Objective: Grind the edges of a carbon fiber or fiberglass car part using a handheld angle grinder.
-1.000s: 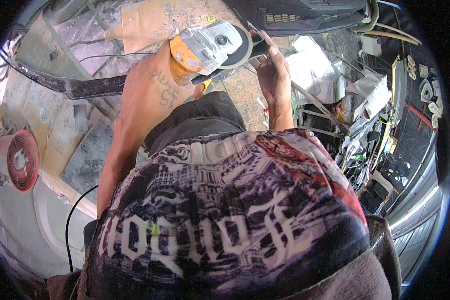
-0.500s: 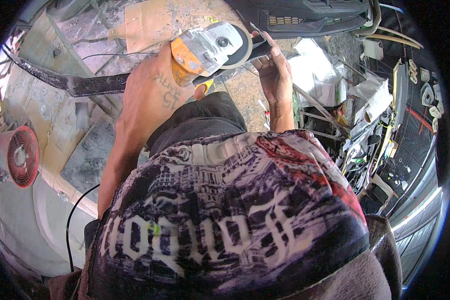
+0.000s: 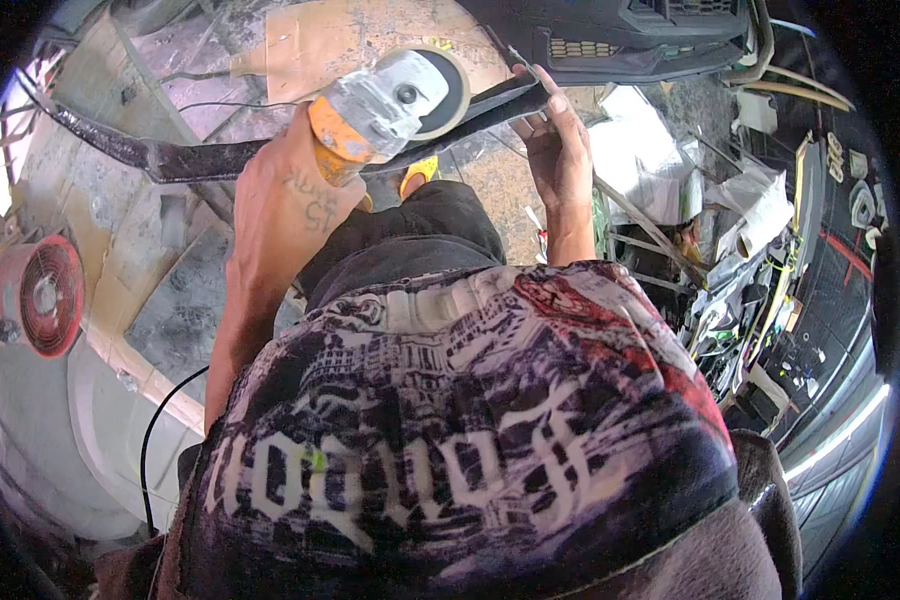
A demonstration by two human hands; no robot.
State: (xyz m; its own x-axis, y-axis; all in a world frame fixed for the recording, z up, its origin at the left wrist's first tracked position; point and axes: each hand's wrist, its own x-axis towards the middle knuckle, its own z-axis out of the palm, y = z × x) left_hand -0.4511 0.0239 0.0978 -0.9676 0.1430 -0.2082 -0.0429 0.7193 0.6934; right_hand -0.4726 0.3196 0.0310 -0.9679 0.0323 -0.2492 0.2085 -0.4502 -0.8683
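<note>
My left hand [image 3: 282, 205] is closed round the orange body of an angle grinder [image 3: 375, 105] with a grey metal head. Its round disc [image 3: 452, 95] lies over a long, narrow black strip [image 3: 205, 160], which looks like a piece of car bumper trim; whether the disc touches it I cannot tell. The strip runs from the far left across in front of me to my right hand [image 3: 560, 150]. That hand grips the strip's right end, thumb on the near side and fingers curled behind. The part of the strip beneath the grinder is hidden.
A large black car bumper [image 3: 630, 45] with grille openings lies at the far right. A red round fan [image 3: 45, 297] stands at the left. Cardboard [image 3: 360, 50] covers part of the floor. Sticks, white sheets and scrap [image 3: 730, 230] are heaped at the right. A black cable [image 3: 148, 440] hangs by my left arm.
My left hand has moved the grinder leftward along the strip, away from my right hand. More of the strip's right end now shows. My right hand keeps its grip, shifted slightly right.
</note>
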